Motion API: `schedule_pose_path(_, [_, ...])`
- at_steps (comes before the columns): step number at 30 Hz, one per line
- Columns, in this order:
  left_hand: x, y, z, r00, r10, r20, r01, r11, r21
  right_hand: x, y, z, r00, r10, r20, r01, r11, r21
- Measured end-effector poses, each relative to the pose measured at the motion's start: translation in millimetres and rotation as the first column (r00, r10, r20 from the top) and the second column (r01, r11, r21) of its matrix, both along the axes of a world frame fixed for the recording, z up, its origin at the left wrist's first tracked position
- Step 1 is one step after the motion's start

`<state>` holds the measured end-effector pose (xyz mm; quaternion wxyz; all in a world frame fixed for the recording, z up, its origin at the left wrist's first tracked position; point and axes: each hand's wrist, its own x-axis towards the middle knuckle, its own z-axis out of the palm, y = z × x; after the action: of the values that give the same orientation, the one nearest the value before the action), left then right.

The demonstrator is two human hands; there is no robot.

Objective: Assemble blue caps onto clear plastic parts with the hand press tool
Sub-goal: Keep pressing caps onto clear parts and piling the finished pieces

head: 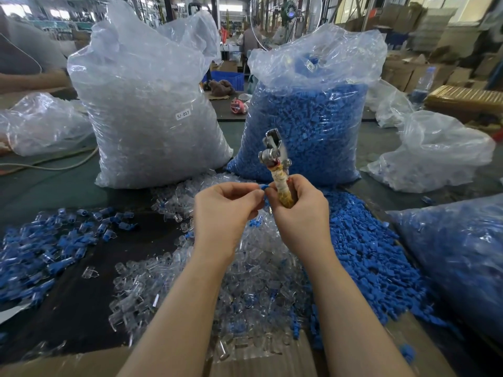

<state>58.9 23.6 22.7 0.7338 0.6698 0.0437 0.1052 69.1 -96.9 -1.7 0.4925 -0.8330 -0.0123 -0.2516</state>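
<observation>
Centrally, the right hand [299,213] is closed around the tape-wrapped handle of the hand press tool [275,159], which stands upright with its metal head topmost. Just left of the tool, the left hand [226,210] pinches a small blue cap [263,187] between its fingertips, touching the handle. Below the tool, a heap of clear plastic parts [245,281] covers the dark worktable [81,308]; loose blue caps [367,254] spread to its lower right, and assembled pieces [40,254] lie far to its lower left. Behind the tool stand a tall bag of clear parts [152,110], labelled SJ-017, and a bag of blue caps [307,126]. Beyond them, a warehouse floor holds cardboard boxes [408,69] and a fan [288,12].
</observation>
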Motion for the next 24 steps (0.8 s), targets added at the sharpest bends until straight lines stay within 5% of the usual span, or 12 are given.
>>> schedule_pose_path(11, [1.9, 1.0, -6.0, 0.986, 0.113, 0.121, -0.137, 0.968, 0.212, -0.9, -3.6, 6.3, 0.974, 0.216, -0.060, -0.209, 0.972, 0.108])
schedule_pose_path(24, [8.6, 15.6, -4.2, 0.985, 0.079, 0.153, -0.076, 0.997, -0.024, -4.0, -32.3, 4.8, 0.843, 0.413, -0.344, -0.424, 0.904, 0.046])
